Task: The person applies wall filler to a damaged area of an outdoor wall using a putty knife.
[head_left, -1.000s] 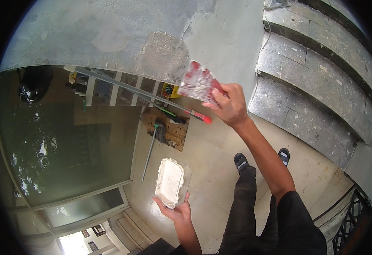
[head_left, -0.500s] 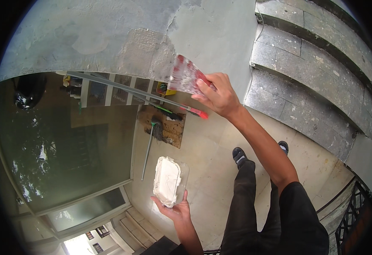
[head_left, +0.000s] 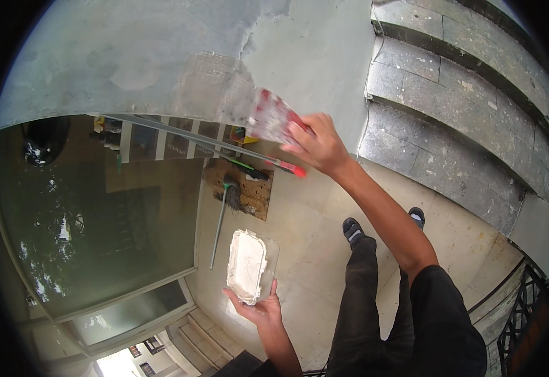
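My right hand [head_left: 324,146] is closed round a red putty scraper [head_left: 275,119] smeared with white paste. Its wide blade points up and left, its edge beside a rough, pale patch of filler [head_left: 215,85] on the grey wall [head_left: 130,38]. Whether the blade touches the wall I cannot tell. Lower down, my left hand [head_left: 263,308] supports a clear plastic tub [head_left: 270,257] from beneath, thumb at its side. Thick white putty [head_left: 247,267] fills the tub.
Grey stone steps [head_left: 437,119] rise on the right. Below the wall are a long metal pole [head_left: 199,139], a mop [head_left: 220,217] and a brown mat [head_left: 255,195]. A large glass pane [head_left: 98,239] stands at left. My shoes [head_left: 352,230] rest on the tiled floor.
The view has shifted slightly, with the wall sitting a little lower in it. The scraper stays near the patch, whose surface now looks smoother and more blurred. My left hand keeps its hold.
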